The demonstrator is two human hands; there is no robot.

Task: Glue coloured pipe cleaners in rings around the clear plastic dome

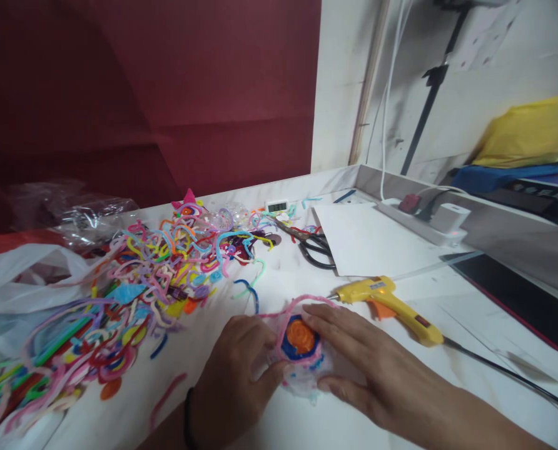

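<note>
A small craft piece lies on the white table in front of me, with an orange coiled disc (301, 337) inside a dark blue ring (291, 350). A pink pipe cleaner (281, 331) loops around the ring, one end sticking out to the left. My left hand (239, 362), with a black band at its wrist, pinches the pink pipe cleaner at the left edge; its fingers are curled. From the right, my right hand (354, 350) rests on the piece, fingers stretched out and thumb apart. A whitish, partly see-through base (302, 384) shows beneath; some of it is hidden by my hands.
A yellow glue gun (386, 303) lies just right of my hands, its cord running right. Black-handled scissors (314, 247) sit partly under white paper (358, 237). Cut pipe cleaners (166, 256) heap at the left. A power strip (420, 225) and dark phone-like slab (518, 300) lie right.
</note>
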